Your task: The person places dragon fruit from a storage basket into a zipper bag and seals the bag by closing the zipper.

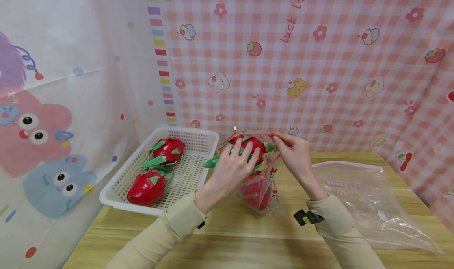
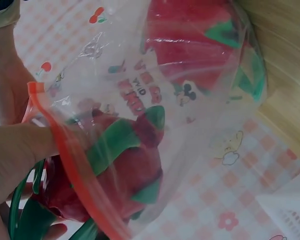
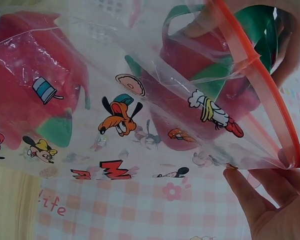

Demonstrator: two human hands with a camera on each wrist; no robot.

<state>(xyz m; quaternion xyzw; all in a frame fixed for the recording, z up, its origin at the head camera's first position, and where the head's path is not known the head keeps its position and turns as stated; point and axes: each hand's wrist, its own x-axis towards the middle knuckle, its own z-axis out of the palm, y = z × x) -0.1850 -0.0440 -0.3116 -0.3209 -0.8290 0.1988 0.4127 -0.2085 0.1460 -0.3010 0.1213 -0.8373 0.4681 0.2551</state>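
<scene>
My left hand (image 1: 232, 168) grips a toy dragon fruit (image 2: 125, 175), red with green leaves, from above. This fruit is partly through the mouth of a clear cartoon-printed zip bag (image 3: 135, 100) with a red-orange zip edge (image 3: 270, 95). At that mouth my right hand (image 1: 294, 154) pinches a corner of the zip edge between thumb and fingers, holding the bag stretched. Deeper in the bag sits a second dragon fruit (image 1: 253, 194), low over the wooden table (image 1: 241, 237). In the left wrist view, the left thumb shows behind the clear plastic.
A white plastic basket (image 1: 117, 186) on the left holds two more dragon fruits (image 1: 147, 188). Another clear zip bag (image 1: 369, 217) with a pink top edge lies flat at the right. A pink checked cloth (image 1: 276, 68) hangs behind the table.
</scene>
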